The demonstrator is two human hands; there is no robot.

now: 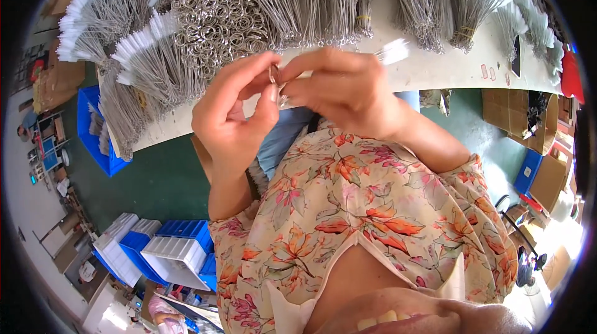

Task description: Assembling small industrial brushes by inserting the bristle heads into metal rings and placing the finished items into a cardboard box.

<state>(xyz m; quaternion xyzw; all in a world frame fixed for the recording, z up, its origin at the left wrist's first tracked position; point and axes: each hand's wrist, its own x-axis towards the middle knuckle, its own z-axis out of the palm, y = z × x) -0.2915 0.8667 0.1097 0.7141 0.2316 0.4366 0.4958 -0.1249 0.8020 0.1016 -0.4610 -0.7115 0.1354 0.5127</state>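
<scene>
My left hand [229, 109] is closed, pinching a small silver metal ring [273, 75] between thumb and forefinger. Right beside it, my right hand [356, 85] is closed too, its fingertips meeting the ring. A thin wire brush with a blurred white bristle tip [393, 52] sticks out behind my right hand and seems held in it; most of its wire is hidden by the fingers. Both hands are above the near edge of the pale table [463, 68]. Ahead lies a heap of silver rings [217, 17].
Bundles of white-bristled wire brushes [280, 4] line the table's far side, with more brushes [134, 42] at its left end. A dark flat object [516, 57] lies at the right. Blue and white crates [177, 253] stand on the floor, cardboard boxes [516, 113] to the right.
</scene>
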